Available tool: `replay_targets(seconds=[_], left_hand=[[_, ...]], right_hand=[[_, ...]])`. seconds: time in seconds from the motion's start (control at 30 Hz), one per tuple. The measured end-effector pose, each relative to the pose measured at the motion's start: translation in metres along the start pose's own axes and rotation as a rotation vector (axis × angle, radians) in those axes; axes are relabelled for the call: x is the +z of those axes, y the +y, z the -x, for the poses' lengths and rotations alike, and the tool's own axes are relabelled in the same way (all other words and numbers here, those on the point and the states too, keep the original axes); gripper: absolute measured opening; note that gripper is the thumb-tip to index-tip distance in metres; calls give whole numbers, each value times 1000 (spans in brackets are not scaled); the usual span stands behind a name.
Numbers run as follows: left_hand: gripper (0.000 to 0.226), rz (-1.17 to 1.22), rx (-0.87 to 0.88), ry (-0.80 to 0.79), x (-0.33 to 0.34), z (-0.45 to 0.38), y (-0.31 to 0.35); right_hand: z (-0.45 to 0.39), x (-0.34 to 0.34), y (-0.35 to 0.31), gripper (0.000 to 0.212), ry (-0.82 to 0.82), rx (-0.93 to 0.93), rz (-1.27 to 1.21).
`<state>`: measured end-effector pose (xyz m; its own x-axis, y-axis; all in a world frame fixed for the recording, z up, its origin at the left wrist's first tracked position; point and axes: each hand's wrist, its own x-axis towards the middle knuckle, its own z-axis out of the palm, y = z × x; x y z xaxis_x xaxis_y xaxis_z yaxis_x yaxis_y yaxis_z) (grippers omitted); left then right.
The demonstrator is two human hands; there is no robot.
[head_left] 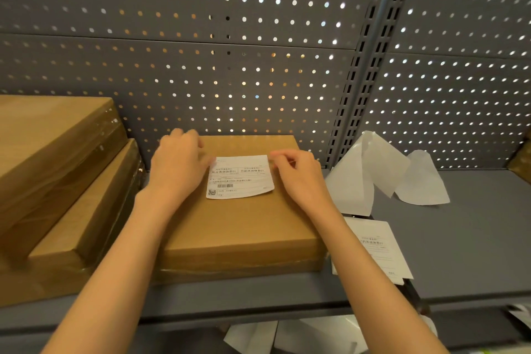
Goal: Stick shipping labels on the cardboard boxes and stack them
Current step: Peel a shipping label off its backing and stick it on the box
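Label lengthwise left-right on box

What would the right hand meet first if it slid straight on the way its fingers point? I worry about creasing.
Probably the shipping label: the right hand points left at its top right corner, on the cardboard box. Beyond lies the left hand.

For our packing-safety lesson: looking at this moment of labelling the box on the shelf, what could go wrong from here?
1. The shipping label lies slightly askew on the middle box, its near edge seemingly lifted; it may stick crooked or crease.
2. Peeled backing sheets and spare labels lie loose beside it; the right hand could sweep them off the shelf.
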<state>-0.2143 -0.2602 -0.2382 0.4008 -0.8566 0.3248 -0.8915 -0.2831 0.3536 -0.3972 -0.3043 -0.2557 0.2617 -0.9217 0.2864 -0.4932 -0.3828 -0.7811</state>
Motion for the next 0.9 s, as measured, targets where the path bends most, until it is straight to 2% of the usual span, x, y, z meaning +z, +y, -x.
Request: replay_targets(seconds=[0.03, 0.1, 0.2, 0.3, 0.4, 0.57, 0.73, 0.9], left_hand=[[25, 24, 80, 35, 2, 3, 3], [31, 74, 254, 30, 8, 8, 8], [33, 170, 386, -139, 19, 15, 15], [41, 182, 363, -270, 24, 21, 11], [47, 58, 328, -336, 28, 22, 5], [49, -68, 263, -322, 24, 22, -3], [49, -98, 205, -334, 13, 25, -11], [48, -105, 199, -220, 4, 36, -4]], right_hand=[[0, 0, -2, 32, 12, -24, 6], [-1, 3, -11, 33, -25, -108, 88], [0, 16, -25, 38, -209, -239, 236], [3, 29, -27, 41, -326, -290, 386], [8, 31, -23, 44, -387, -273, 457], [6, 24, -14, 49, -376, -191, 548], [6, 11, -1, 51, -327, -128, 579], [13, 8, -7, 51, -282, -132, 529]])
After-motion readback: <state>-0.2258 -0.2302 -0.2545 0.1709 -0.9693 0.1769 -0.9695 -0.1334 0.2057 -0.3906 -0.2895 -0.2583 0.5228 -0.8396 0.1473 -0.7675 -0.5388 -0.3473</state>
